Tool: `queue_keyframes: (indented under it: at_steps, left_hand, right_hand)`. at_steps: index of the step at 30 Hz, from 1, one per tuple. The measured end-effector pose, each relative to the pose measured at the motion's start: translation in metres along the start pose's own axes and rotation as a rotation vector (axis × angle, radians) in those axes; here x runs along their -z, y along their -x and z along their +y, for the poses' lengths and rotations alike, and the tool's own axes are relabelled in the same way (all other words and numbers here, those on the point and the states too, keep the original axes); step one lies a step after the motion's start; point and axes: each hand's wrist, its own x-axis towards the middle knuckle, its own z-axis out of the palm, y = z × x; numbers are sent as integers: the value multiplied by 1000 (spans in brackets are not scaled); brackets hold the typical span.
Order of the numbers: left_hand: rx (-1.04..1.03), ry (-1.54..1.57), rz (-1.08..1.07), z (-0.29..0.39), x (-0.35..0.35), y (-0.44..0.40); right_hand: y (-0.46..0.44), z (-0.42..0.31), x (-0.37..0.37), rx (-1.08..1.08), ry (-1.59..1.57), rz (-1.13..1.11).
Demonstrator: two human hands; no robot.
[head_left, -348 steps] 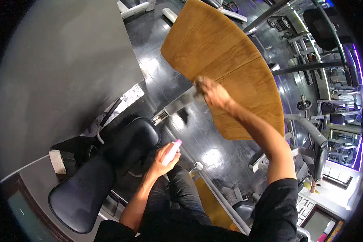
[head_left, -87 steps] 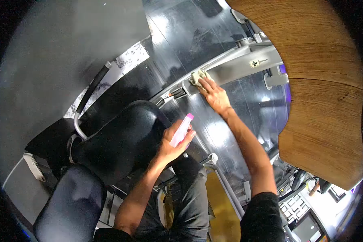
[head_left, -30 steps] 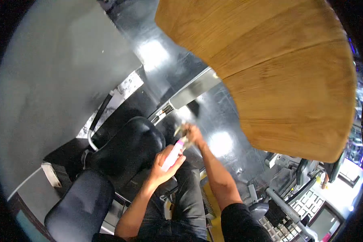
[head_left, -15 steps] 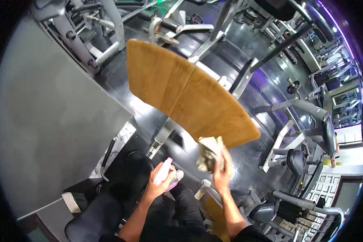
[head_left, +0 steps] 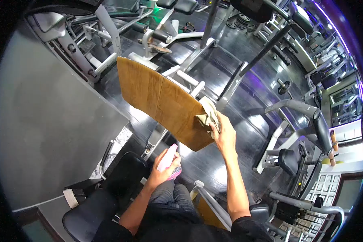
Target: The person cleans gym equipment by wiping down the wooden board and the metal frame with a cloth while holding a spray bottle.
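Note:
A curved wooden board point(head_left: 157, 99) with a seam across it stands in front of me on a metal frame. My right hand point(head_left: 225, 132) grips a crumpled pale cloth point(head_left: 207, 113), which lies against the right end of the board and over its upper edge. Lower down, close to my legs, my left hand point(head_left: 163, 167) is wrapped round a bottle point(head_left: 168, 158) with a white-and-pink top. Pink shows at the bottle's lower end too, and my fingers hide part of its body. The bottle is apart from the board.
A grey panel point(head_left: 64, 117) fills the left side. Black padded seats point(head_left: 90, 213) are at lower left. Exercise machines with grey frames point(head_left: 296, 109) stand to the right and at the back. A small weight plate point(head_left: 284, 87) is near the dark floor point(head_left: 205, 161).
My right hand has moved up with the cloth, from the board's lower right corner to its upper right edge. The board appears turned and narrower in view. My left hand still holds the bottle.

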Motion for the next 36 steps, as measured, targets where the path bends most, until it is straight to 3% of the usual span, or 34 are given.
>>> queue_keyframes:
  at_steps: [16,24,32,34,36]
  left_hand:
    - [26,88,60,42,-31,-60]
    - [16,154,169,35,-53,-98]
    - [83,107,288,44,-63,-116]
    - [119,-51,267,37,-64,-112]
    - [63,-57,321,42,-70,-115]
  right_hand:
    - [-29,6,18,-353,-83,-265]
    - [-61,17,33,-376,-134,-551]
    - [-71,29,29,-296,-129,-616]
    - [-78,33,29,-303,-118,-678]
    - [-86,42,22,-294,-188,-669]
